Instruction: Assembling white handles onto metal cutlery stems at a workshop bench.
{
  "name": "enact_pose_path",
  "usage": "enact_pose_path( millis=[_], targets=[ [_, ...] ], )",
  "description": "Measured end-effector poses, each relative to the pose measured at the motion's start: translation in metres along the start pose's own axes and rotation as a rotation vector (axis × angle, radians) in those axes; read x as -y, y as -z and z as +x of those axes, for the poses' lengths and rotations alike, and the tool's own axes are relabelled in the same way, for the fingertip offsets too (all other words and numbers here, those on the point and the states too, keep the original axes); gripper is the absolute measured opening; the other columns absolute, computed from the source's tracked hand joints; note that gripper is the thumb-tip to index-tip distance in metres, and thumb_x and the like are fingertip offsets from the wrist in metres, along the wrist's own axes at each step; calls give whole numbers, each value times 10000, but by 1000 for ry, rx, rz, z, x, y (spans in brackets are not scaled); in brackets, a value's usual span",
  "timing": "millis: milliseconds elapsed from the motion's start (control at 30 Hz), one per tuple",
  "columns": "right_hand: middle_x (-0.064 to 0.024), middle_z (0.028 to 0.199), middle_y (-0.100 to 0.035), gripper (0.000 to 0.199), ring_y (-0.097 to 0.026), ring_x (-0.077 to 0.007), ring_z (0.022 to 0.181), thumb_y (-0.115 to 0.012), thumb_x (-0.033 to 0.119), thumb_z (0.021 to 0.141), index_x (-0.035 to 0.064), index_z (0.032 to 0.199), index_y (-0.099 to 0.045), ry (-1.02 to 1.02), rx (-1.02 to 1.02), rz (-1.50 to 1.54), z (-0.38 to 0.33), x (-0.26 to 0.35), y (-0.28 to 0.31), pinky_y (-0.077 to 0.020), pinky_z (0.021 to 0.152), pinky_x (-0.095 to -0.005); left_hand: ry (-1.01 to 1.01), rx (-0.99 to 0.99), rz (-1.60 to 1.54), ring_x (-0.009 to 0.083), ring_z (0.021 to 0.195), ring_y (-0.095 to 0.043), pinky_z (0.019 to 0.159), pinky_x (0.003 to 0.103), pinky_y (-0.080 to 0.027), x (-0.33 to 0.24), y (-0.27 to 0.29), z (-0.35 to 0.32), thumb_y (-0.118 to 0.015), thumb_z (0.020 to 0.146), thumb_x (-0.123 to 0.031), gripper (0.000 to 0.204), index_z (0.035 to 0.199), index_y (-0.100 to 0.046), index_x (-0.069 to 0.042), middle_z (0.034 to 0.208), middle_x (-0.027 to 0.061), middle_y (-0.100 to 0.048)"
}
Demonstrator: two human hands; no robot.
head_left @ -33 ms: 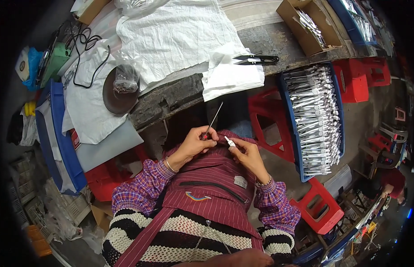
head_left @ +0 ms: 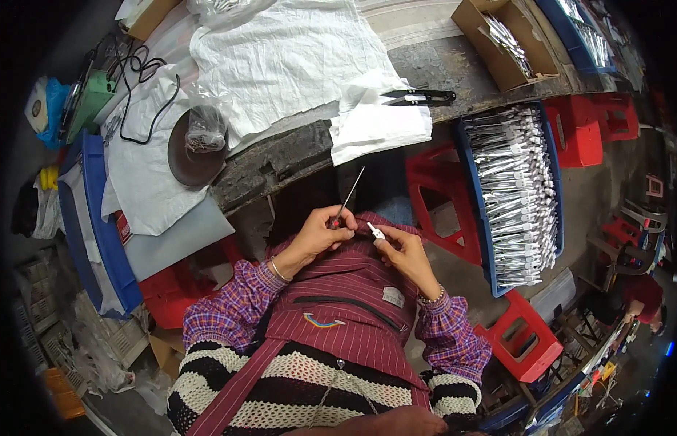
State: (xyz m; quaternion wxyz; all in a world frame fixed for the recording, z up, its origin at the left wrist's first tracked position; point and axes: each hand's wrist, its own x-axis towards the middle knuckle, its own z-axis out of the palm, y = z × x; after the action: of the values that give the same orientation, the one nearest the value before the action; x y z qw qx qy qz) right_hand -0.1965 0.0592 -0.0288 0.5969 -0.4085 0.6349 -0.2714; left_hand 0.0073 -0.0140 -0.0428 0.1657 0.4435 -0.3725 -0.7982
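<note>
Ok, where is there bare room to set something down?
A bare patch of dark worktable lies between the black snips and the cardboard box; the big white cloth is bare mid-spread. Crowded: the brown disc, carrying a plastic bag; the blue crate, packed with white-tipped pieces. The tool in the left hand points toward the worktable.

Your head-worn fisheye looks steeply down over your burgundy pinstriped apron (head_left: 331, 280) and faces forward, taking in your left hand (head_left: 320, 237) and right hand (head_left: 406, 256) near the apron's far end and, farther off, the worktable (head_left: 429, 64) beyond it.
</note>
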Motion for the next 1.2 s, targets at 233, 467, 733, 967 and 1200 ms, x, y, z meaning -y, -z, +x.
enact_pose_path(
  millis=[233, 467, 733, 967, 1200],
  targets=[
    [-141, 746, -654, 336, -607, -153, 587, -626, 133, 826, -30, 1119, -606, -36, 12, -31, -2, 3, 4, -465, 556, -277, 21, 11, -9, 29, 512, -473, 449, 166, -354, -6, -5, -2, -629, 827, -18, 76, 899, -604, -27, 769, 11, -608],
    [-221, 969, -647, 359, -639, -334, 840, -644, 157, 788, -31, 1092, -612, 76, -11, -243, -1, -3, 15, -478, 739, -355, -4, 42, 88, 29, 520, -476, 454, 170, -353, -5, -4, -1, -639, 832, -56, 78, 903, -621, -28, 761, 12, -617],
    [-216, 958, -646, 358, -637, -340, 853, -648, 164, 785, -11, 1096, -616, 80, -50, -257, 0, -10, 16, -478, 744, -363, 58, 26, 13, 32, 532, -482, 464, 168, -354, -5, 1, 0, -655, 835, -128, 138, 920, -628, -22, 742, 22, -625],
    [-164, 843, -656, 330, -618, -221, 696, -667, 151, 774, -24, 1051, -629, 87, -62, -101, -5, 1, 8, -468, 633, -309, 92, 56, 76, 24, 504, -457, 447, 167, -313, -11, -6, 0, -662, 786, -84, 83, 842, -651, -23, 658, -18, -587],
    [-124, 770, -647, 263, -606, -171, 659, -690, 152, 760, -12, 959, -642, 168, -39, -57, -9, 19, 5, -462, 602, -288, 81, 158, 106, 29, 497, -463, 438, 171, -319, -14, -11, 4, -669, 778, -72, 84, 823, -661, -1, 665, -2, -610]
  ],
)
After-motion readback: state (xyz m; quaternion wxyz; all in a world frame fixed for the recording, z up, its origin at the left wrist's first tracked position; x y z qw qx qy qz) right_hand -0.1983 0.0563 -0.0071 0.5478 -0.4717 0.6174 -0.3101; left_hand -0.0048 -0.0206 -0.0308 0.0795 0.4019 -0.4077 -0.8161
